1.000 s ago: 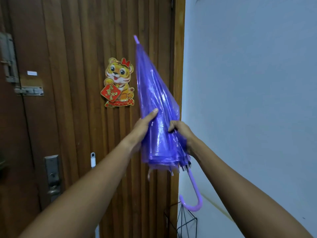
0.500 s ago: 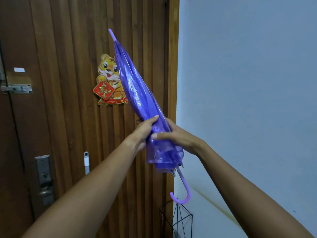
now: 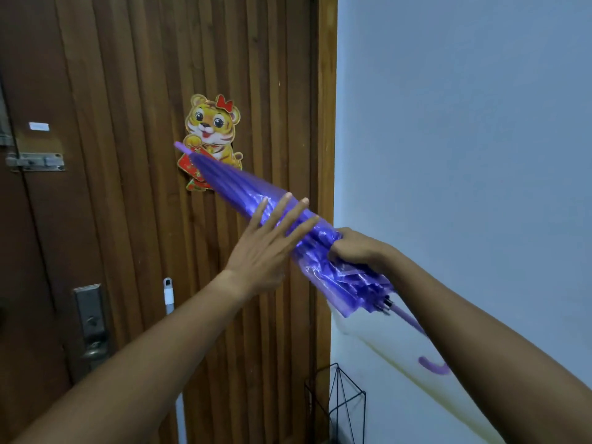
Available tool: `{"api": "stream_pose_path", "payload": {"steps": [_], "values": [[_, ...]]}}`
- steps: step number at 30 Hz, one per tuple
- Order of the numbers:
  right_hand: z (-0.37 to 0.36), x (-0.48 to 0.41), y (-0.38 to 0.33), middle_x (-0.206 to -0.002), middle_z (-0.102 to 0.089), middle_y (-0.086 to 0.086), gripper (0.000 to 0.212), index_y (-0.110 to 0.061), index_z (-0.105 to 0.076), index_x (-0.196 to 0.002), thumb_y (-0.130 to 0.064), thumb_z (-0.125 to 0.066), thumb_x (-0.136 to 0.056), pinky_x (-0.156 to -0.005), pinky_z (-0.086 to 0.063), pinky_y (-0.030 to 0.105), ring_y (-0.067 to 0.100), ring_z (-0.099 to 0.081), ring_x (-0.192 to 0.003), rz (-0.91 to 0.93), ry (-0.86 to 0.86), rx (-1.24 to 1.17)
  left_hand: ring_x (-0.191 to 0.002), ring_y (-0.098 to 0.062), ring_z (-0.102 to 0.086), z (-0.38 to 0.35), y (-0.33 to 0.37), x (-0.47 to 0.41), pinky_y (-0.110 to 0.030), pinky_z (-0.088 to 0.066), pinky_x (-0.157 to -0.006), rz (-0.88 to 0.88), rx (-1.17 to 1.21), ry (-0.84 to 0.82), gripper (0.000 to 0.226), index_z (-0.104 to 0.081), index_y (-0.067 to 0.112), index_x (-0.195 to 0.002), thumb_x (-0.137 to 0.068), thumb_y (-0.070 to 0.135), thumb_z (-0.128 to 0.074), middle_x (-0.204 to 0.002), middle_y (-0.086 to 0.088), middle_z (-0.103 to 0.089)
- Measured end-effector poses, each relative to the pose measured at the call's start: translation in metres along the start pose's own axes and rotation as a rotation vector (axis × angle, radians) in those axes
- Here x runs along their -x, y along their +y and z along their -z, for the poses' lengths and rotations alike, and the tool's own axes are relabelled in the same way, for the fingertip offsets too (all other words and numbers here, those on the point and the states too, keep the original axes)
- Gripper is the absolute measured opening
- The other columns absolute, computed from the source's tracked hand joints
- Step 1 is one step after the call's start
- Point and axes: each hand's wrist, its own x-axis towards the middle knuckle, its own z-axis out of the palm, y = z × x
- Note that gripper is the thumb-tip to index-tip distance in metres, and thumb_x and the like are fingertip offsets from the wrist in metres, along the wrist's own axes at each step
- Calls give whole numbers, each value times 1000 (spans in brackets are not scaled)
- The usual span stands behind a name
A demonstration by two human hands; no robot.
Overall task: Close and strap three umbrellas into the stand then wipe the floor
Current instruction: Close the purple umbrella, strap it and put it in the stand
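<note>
A folded purple umbrella (image 3: 238,187) was held slanted before a wooden door (image 3: 128,91), the right hand (image 3: 355,248) clamped round its lower canopy, the left hand (image 3: 266,245) laid flat on it, fingers straight; apparently a wire stand (image 3: 347,408) stood below.

The folded purple translucent plastic umbrella (image 3: 243,190) looks glossy and crinkled; the ribbed brown wooden door (image 3: 128,91) matt; the black wire stand (image 3: 349,402) thin metal.

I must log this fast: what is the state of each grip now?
Left grip: open, straight fingers lying on the purple umbrella.
Right grip: closed, holding the umbrella's folded canopy.
</note>
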Motion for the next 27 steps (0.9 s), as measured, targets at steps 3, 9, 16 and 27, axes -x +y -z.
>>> {"api": "stream_pose_path", "payload": {"steps": [3,9,16,27], "values": [[3,-1,-14,-100,-69,10,25,-16,-58,-109,-7,-61,-86,-73,-57,31,25,-70,-85,-31,-187,152,-145,-33,-34,-3,2,-6,-53,-17,-120,-16,-35,-41,94,-30,18,-152,-74,49,-72,-153,-12,-41],[12,-5,-31,-102,-72,-1,33,-19,-74,-106,-46,-60,-95,-83,-57,32,16,-69,-91,213,235,204,-72,-20,-67,-8,10,0,-31,-52,-69,296,328,-172,28,-55,28,-92,-69,40,-65,-79,5,-67],[-17,-10,-26,-97,-65,-6,21,-20,-68,-99,-39,-60,-95,-71,-49,17,9,-60,-90,553,1012,46,-59,-17,-61,-16,8,-3,-34,-52,-64,790,978,-477,23,-55,19,-71,-60,27,-74,-68,0,-62],[-37,-23,-5,-96,-68,-8,20,-17,-68,-102,-34,-72,-91,-73,-60,24,10,-68,-87,486,547,-111,-68,-19,-68,-13,15,-3,-36,-58,-72,890,996,-427,25,-64,14,-88,-67,22,-76,-81,-6,-69]]}}
